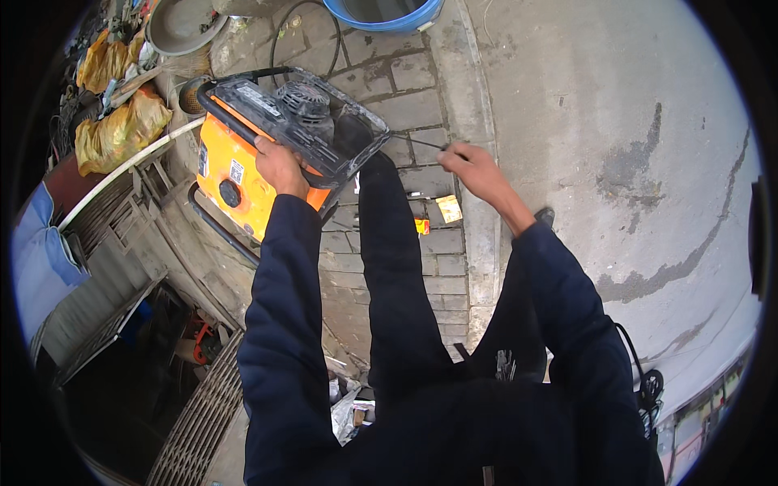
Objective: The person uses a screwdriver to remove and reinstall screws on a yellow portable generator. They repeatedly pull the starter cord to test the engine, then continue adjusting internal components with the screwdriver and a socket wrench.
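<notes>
An orange portable generator [223, 174] with a black tubular frame stands tilted at the left of the head view, a black round cap [230, 193] on its orange side. My left hand [281, 168] is closed on its frame at the edge of the orange part, fingers partly hidden behind the bar. To the right of the machine, my right hand [472, 166] is closed on the end of a thin dark pull cord [417, 141]. The cord runs taut back to the generator's right corner. One of my feet is beside the machine, partly hidden by its frame.
Brick paving lies underfoot, with a small yellow packet [448, 208] on it. A blue tub [387, 14] stands at the far side. Yellow plastic bags [121, 130] and a grey basin [185, 28] are at far left. A folding metal gate [194, 413] is at near left.
</notes>
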`<state>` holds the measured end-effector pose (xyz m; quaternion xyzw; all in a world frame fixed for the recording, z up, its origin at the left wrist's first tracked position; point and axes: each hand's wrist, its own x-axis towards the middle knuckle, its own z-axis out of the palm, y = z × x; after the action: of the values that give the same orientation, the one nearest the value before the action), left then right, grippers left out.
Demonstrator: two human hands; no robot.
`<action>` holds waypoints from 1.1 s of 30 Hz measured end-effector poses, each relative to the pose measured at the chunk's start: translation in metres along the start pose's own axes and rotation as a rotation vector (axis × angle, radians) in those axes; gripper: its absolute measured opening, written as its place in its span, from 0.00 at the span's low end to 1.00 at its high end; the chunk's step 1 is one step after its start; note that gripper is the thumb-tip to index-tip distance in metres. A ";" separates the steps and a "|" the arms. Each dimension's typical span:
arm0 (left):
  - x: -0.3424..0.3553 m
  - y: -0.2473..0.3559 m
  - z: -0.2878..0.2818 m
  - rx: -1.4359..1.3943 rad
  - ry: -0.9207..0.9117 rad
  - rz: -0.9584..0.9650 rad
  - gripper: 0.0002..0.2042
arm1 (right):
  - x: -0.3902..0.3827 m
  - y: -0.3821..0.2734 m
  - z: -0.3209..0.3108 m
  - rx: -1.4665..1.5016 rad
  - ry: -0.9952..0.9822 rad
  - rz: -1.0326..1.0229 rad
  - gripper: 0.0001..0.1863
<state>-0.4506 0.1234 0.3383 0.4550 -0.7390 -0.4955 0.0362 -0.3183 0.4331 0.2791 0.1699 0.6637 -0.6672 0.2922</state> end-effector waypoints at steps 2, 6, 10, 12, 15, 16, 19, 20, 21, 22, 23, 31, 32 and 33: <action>-0.001 -0.001 0.001 0.008 -0.011 0.008 0.23 | 0.065 -0.002 0.050 -0.177 -0.078 -0.146 0.20; -0.004 0.003 0.003 0.022 0.009 -0.014 0.22 | 0.171 0.023 0.145 -0.281 -0.187 -0.243 0.19; -0.010 0.008 0.006 0.032 -0.012 -0.032 0.23 | 0.210 0.029 0.197 -0.569 -0.417 -0.278 0.24; -0.012 0.009 0.006 0.048 -0.011 -0.044 0.23 | 0.215 0.025 0.212 -0.605 -0.507 -0.293 0.23; -0.012 0.009 0.006 0.095 -0.007 -0.054 0.22 | 0.221 0.022 0.225 -0.651 -0.486 -0.329 0.25; -0.012 0.008 0.005 0.098 0.004 -0.057 0.21 | 0.222 0.022 0.227 -0.619 -0.498 -0.379 0.25; -0.010 0.007 0.005 0.105 0.005 -0.053 0.22 | 0.229 0.025 0.222 -0.615 -0.484 -0.427 0.26; -0.009 0.006 0.005 0.109 0.000 -0.046 0.23 | 0.231 0.027 0.217 -0.627 -0.498 -0.427 0.28; -0.009 0.006 0.004 0.103 0.004 -0.053 0.24 | 0.232 0.027 0.211 -0.639 -0.515 -0.428 0.29; -0.009 0.006 0.004 0.112 -0.006 -0.040 0.24 | 0.234 0.027 0.205 -0.618 -0.534 -0.456 0.30; -0.009 0.006 0.005 0.112 -0.008 -0.038 0.24 | 0.234 0.027 0.199 -0.638 -0.528 -0.492 0.31; -0.012 0.008 0.005 0.106 0.015 -0.080 0.23 | 0.223 0.026 0.208 -0.498 -0.479 -0.528 0.31; -0.013 0.009 0.005 0.109 0.008 -0.081 0.22 | 0.223 0.029 0.208 -0.511 -0.508 -0.492 0.31; -0.012 0.009 0.006 0.103 0.019 -0.093 0.21 | 0.225 0.032 0.206 -0.524 -0.499 -0.529 0.32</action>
<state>-0.4522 0.1374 0.3470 0.4948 -0.7412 -0.4537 -0.0034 -0.4387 0.1948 0.1280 -0.2515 0.7403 -0.5488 0.2957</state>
